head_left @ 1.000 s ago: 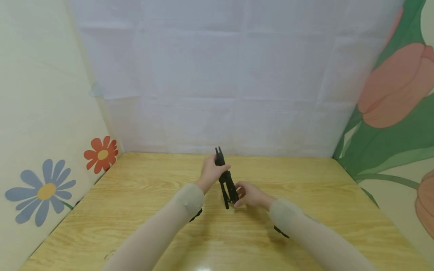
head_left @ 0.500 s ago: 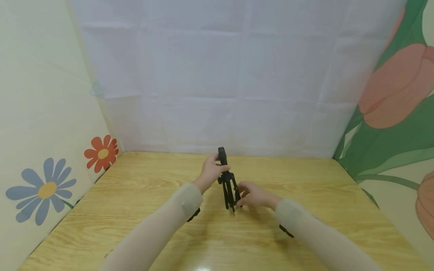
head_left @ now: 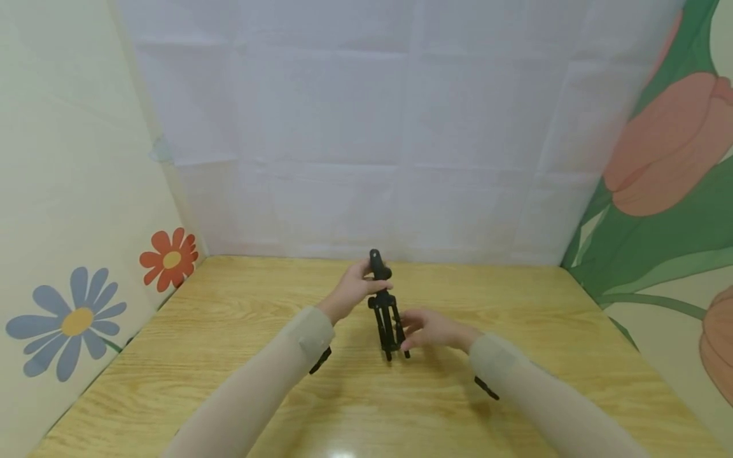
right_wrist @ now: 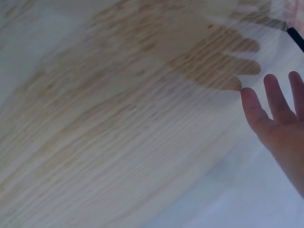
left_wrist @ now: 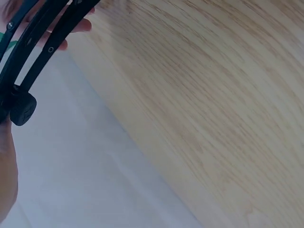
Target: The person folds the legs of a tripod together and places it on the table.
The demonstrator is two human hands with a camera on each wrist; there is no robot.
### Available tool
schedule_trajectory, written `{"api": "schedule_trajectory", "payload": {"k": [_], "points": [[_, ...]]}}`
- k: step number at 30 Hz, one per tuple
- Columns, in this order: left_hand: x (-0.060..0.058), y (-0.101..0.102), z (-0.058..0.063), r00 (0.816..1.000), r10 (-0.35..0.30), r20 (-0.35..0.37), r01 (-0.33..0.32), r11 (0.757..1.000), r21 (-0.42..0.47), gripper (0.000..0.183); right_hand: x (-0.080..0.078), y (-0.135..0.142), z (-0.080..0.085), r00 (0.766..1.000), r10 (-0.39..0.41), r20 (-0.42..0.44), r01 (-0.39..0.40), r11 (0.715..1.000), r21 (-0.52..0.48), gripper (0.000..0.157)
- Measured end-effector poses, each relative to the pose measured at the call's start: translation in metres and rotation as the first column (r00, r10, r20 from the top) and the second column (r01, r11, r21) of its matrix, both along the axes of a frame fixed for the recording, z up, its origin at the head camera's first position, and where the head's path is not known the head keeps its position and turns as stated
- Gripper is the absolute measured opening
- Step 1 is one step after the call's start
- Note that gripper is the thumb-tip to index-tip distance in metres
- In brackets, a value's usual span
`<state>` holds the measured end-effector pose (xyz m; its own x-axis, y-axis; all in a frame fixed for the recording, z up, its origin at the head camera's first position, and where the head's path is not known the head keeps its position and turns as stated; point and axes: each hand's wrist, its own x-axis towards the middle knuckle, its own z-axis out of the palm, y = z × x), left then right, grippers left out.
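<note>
A black mini tripod (head_left: 387, 326) tilts over the tabletop (head_left: 258, 296), head far, slim legs slightly apart and pointing near. The left grip (head_left: 350, 291) holds its upper part; the right grip (head_left: 434, 329) is at its right leg.

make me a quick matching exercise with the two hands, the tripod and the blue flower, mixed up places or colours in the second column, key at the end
Column one
1. left hand
2. right hand
3. tripod
4. blue flower

Column two
a. black, with slim legs
b. low on the left side of the head view, with a yellow centre
c. at the lower part of the legs
d. gripping the upper part, above the legs

Right pairs: 1-d, 2-c, 3-a, 4-b
</note>
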<state>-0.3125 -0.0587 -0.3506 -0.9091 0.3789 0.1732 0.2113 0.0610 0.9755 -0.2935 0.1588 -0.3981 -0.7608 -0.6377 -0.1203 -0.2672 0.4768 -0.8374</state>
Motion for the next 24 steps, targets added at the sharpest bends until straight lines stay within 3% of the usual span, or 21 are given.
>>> {"api": "schedule_trajectory", "payload": {"k": [4, 8, 16, 24], "points": [[-0.002, -0.003, -0.001, 0.997, -0.072, -0.012, 0.072, 0.997, 0.022, 0.043, 0.000, -0.003, -0.001, 1.000, 0.006, 0.026, -0.006, 1.000, -0.002, 0.074], [-0.005, -0.003, -0.003, 0.995, -0.103, -0.014, 0.103, 0.994, 0.036, 0.044, -0.001, -0.007, -0.003, 1.000, 0.011, 0.026, -0.011, 1.000, -0.012, 0.070], [-0.006, -0.005, -0.006, 0.999, 0.013, 0.045, -0.013, 1.000, -0.020, 0.054, 0.001, -0.013, -0.006, 1.000, -0.026, 0.018, 0.026, 1.000, -0.005, 0.061], [-0.005, -0.004, -0.007, 0.998, 0.053, 0.042, -0.052, 0.999, -0.007, 0.050, 0.005, -0.019, -0.007, 1.000, -0.015, -0.020, 0.015, 1.000, -0.012, 0.060]]}}
